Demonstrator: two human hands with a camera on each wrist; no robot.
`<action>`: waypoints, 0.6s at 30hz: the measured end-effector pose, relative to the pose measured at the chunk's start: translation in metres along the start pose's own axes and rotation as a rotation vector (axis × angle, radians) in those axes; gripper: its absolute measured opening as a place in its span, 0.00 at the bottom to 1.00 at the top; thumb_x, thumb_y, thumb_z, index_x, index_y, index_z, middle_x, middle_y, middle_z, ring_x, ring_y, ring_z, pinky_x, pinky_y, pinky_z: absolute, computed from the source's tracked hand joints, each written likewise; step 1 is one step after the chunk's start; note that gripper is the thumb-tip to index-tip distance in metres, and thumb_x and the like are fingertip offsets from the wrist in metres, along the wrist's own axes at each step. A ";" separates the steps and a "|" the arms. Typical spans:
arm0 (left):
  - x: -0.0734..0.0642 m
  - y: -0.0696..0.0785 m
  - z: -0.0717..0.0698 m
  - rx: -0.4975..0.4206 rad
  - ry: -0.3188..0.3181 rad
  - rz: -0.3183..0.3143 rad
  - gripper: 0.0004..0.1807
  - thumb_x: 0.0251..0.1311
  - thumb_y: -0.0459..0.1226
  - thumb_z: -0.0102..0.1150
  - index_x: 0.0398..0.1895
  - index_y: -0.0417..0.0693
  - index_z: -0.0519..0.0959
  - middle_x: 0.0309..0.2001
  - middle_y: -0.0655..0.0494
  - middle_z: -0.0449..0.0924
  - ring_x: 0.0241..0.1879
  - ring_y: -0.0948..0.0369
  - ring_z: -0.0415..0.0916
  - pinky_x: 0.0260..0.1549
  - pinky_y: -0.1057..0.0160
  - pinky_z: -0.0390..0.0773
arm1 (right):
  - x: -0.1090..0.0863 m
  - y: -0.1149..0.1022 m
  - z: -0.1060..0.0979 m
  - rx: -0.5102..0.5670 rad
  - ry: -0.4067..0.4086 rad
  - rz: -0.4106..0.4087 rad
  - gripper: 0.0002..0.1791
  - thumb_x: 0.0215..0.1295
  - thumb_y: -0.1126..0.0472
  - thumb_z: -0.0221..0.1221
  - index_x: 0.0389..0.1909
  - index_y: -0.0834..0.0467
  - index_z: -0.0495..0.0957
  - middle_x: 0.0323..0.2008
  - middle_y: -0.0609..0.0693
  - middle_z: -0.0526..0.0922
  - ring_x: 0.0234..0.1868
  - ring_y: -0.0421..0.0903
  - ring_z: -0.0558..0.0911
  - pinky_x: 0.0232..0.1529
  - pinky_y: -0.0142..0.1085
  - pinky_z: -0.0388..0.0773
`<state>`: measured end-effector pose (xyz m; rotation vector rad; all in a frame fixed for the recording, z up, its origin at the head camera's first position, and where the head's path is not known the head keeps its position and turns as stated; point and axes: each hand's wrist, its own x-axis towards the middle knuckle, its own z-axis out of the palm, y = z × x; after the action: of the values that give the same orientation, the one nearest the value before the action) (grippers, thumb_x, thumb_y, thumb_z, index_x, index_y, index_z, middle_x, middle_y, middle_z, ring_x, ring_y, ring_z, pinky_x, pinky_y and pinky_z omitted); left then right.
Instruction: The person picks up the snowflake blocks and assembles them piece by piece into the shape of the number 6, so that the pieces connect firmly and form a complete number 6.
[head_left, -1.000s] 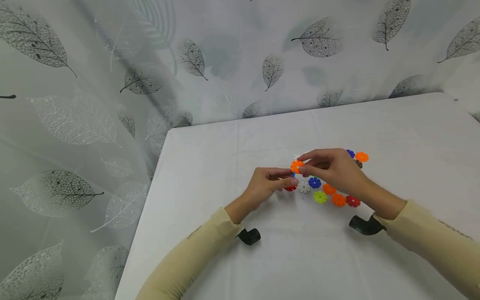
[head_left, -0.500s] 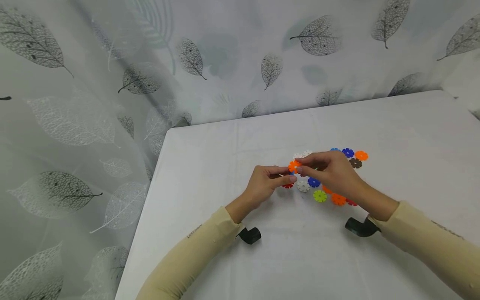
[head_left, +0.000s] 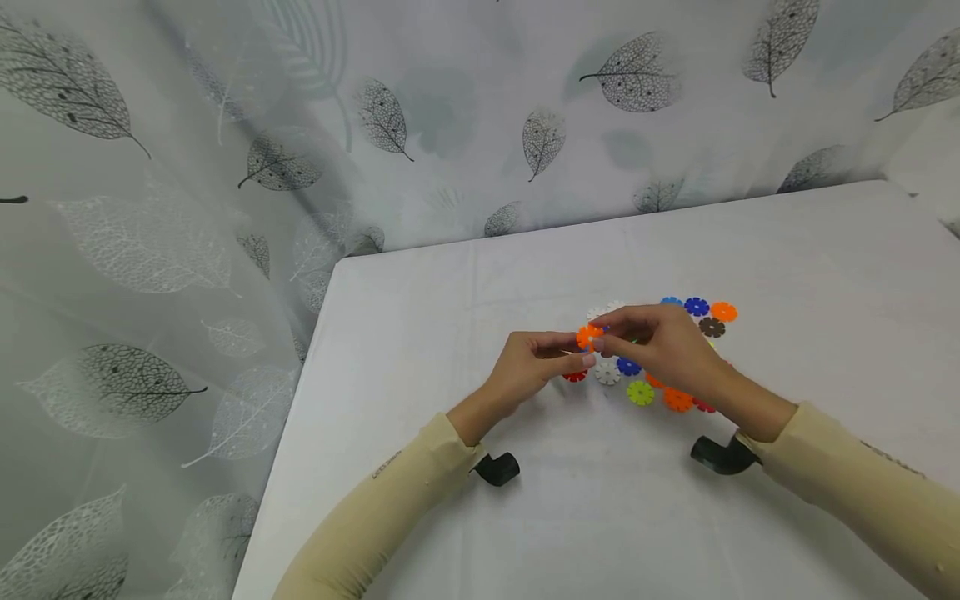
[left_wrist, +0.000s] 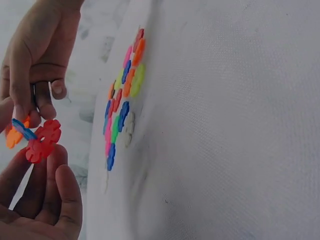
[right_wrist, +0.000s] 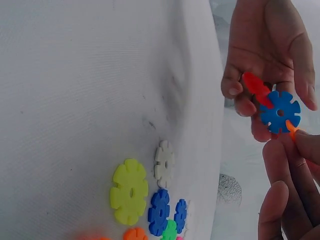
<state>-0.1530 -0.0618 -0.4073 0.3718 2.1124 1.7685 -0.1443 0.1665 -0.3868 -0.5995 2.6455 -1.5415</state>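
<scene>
My right hand (head_left: 663, 342) pinches an orange notched snowflake disc (head_left: 588, 337) between thumb and fingertips. Close against it, my left hand (head_left: 528, 371) holds a blue snowflake disc (right_wrist: 272, 119) joined at an angle to a red one (left_wrist: 39, 151). In the right wrist view the orange disc's edge meets the blue disc at its rim; how deep it sits in the notch I cannot tell. Both hands are raised above the table, and fingers partly cover the three discs.
Several loose snowflake discs lie on the white table (head_left: 420, 333) under and beyond my right hand, among them a lime one (head_left: 641, 393), a brown one (head_left: 712, 327) and a white one (head_left: 607, 372). Black curved pieces (head_left: 498, 469) show under both sleeves. A leaf-patterned curtain hangs behind.
My right hand has shifted slightly left with the orange disc, uncovering some loose discs beyond it. In the last half second the orange disc has sunk slightly; my left hand has barely moved.
</scene>
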 end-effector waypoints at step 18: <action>0.000 -0.003 0.001 -0.029 0.088 -0.027 0.21 0.61 0.42 0.72 0.59 0.57 0.84 0.44 0.61 0.88 0.42 0.61 0.85 0.46 0.48 0.82 | -0.006 0.007 -0.019 -0.101 0.102 0.052 0.22 0.73 0.50 0.61 0.65 0.51 0.78 0.47 0.51 0.87 0.42 0.54 0.86 0.33 0.32 0.81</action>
<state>-0.1526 -0.0616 -0.4101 0.2612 2.1384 1.8294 -0.1447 0.1869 -0.3839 -0.4639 2.8034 -1.4707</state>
